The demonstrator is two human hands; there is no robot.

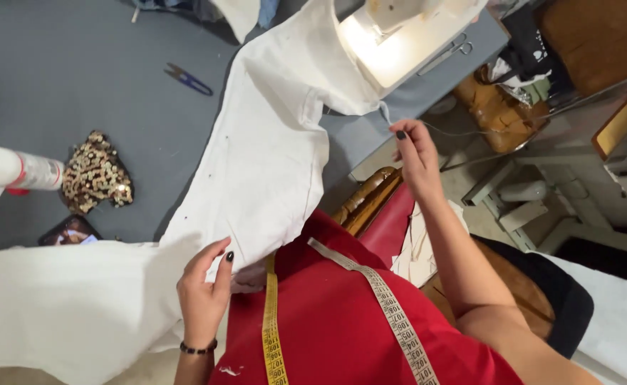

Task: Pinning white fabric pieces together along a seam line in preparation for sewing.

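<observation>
The left hand (203, 296) is gripping the near edge of the white fabric (271, 150), fingers (222, 267) closed over the cloth at about seven o'clock from the frame's centre. The fabric is lying across the grey surface (85, 78) and running up under the lit sewing machine (399, 36) at one o'clock. The right hand (417, 157) is pinching a thin thread (387, 114) just below the machine, fingertips closed on it. A yellow tape measure (274, 335) is hanging over the red garment (335, 321). Small snips (187, 78) are lying at eleven o'clock, and a sequinned patch (96, 175) at nine o'clock.
</observation>
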